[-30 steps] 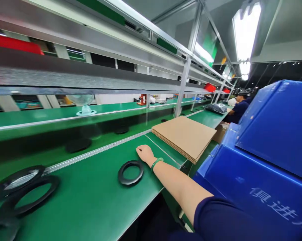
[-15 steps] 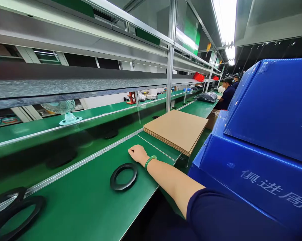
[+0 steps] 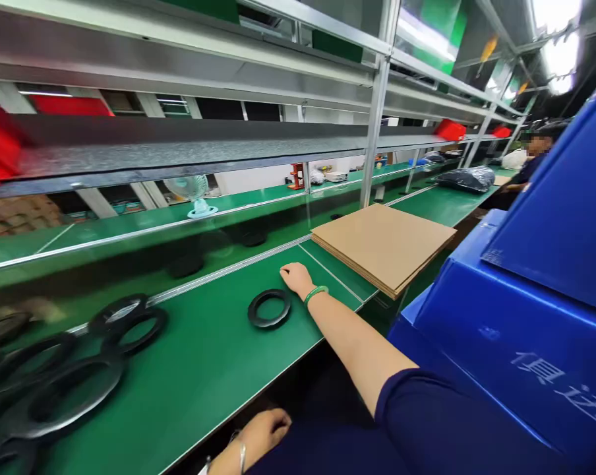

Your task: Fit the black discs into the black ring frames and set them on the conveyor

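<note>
My right hand, a green bangle at its wrist, rests on the green bench top with fingers curled in and nothing visible in them. Just left of it, apart from the fingers, a black ring lies flat. Low in the view, below the bench's front edge, is my left hand with a silver bracelet. Its fingers are curled too, and I see nothing held. Several more black rings overlap in a loose pile at the left, blurred by motion.
A stack of brown cardboard sheets lies beyond my right hand. Blue boxes rise close on the right. A metal upright and shelf border the bench. A small fan stands behind; a person is farther along.
The view has turned left, so the scene sits farther right and more black rings show. My left hand has come into view at the bottom. My right hand stays beside the single ring.
</note>
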A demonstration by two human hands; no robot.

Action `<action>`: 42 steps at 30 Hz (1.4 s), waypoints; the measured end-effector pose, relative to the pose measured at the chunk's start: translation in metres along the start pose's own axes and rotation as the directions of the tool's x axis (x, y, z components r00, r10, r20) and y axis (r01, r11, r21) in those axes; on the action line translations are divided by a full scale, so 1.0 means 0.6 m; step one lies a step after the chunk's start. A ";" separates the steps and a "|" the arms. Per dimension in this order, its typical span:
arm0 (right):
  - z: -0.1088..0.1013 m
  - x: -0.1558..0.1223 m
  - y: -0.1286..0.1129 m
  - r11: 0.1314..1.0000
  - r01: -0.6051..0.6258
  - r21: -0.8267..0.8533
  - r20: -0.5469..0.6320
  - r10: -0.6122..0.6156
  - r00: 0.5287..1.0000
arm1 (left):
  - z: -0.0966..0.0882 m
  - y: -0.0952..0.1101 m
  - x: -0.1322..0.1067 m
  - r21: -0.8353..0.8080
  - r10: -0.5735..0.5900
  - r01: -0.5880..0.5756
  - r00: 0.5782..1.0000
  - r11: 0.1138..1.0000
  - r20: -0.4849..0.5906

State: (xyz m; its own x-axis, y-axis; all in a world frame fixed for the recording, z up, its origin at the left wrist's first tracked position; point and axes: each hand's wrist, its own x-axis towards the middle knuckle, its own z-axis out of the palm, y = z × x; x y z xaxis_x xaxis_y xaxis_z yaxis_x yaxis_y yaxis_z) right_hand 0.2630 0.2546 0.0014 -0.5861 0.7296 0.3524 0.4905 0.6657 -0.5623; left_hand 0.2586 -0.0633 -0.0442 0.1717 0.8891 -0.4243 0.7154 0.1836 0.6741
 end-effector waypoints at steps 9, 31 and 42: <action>0.010 -0.011 0.022 0.998 0.039 0.046 -0.015 -0.038 0.999 | -0.157 0.063 0.003 0.195 0.387 -0.334 0.793 0.922 -0.470; 0.092 0.157 0.017 0.981 -0.009 0.196 0.163 -0.023 0.986 | -0.279 -0.061 0.006 0.176 0.208 -0.117 0.666 0.978 -0.716; 0.100 0.161 0.022 0.932 -0.065 0.357 0.303 -0.049 0.952 | -0.470 -0.226 -0.078 -0.215 -0.560 0.728 0.270 0.651 -0.783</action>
State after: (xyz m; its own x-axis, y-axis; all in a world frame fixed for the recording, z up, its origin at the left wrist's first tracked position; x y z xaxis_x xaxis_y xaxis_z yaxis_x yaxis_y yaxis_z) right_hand 0.1742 0.3246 -0.0170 -0.7775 0.6139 0.1364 0.2650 0.5165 -0.8143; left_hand -0.0374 -0.0115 0.0543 -0.8847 0.4659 -0.0185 0.4456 0.8566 0.2602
